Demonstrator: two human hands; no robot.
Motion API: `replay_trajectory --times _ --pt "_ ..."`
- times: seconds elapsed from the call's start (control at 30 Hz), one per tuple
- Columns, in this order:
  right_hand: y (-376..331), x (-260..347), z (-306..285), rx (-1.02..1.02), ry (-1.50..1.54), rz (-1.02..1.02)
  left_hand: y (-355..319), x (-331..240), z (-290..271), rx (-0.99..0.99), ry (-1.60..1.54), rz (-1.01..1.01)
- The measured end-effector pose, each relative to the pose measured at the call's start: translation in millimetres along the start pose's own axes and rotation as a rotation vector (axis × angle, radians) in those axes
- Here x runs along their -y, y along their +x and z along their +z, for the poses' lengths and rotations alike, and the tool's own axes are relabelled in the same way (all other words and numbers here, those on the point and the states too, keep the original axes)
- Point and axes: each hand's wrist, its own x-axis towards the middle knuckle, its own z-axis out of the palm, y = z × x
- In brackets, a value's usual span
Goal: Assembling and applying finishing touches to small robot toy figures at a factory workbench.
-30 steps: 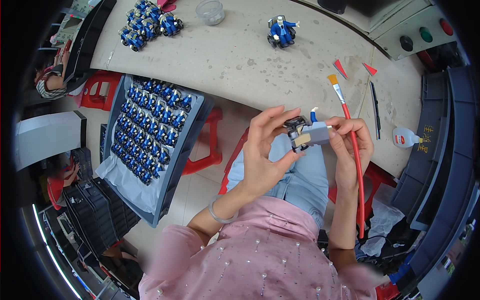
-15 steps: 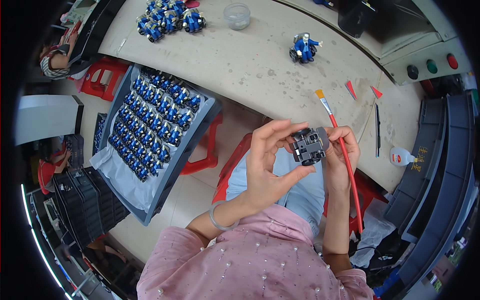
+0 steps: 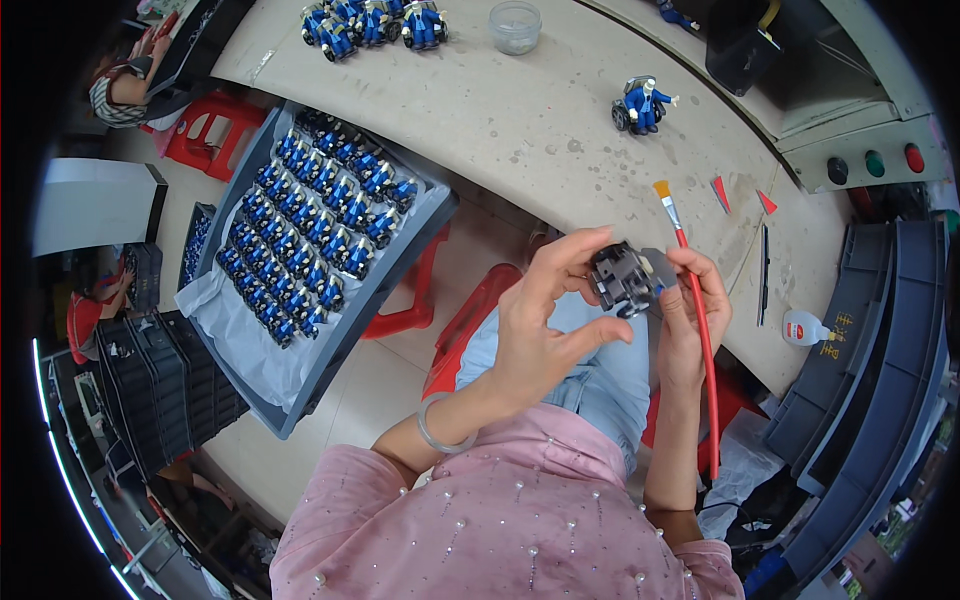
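Left hand (image 3: 535,325): raised in front of the torso on a bent forearm with a bangle at the wrist, fingers curled, thumb and fingertips pinching the left side of the small dark toy piece (image 3: 622,280). Right hand (image 3: 685,310): just right of that piece, forearm rising steeply from below, fingers closed against the piece's right side with a red-handled brush (image 3: 697,330) clamped along the palm, bristles upward.
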Motion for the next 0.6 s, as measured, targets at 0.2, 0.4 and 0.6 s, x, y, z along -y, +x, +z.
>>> replay_trajectory --times 0.2,0.4,0.6 --pt "1 15 7 -0.077 -0.204 -0.057 3 1 -11 0.147 0.188 -0.039" --pt "-1 22 7 -0.081 -0.274 -0.075 -1 -2 -4 0.168 0.274 -0.109" --pt "6 26 -2 0.036 -0.351 -0.125 -1 -8 -10 0.212 -0.096 -0.527"
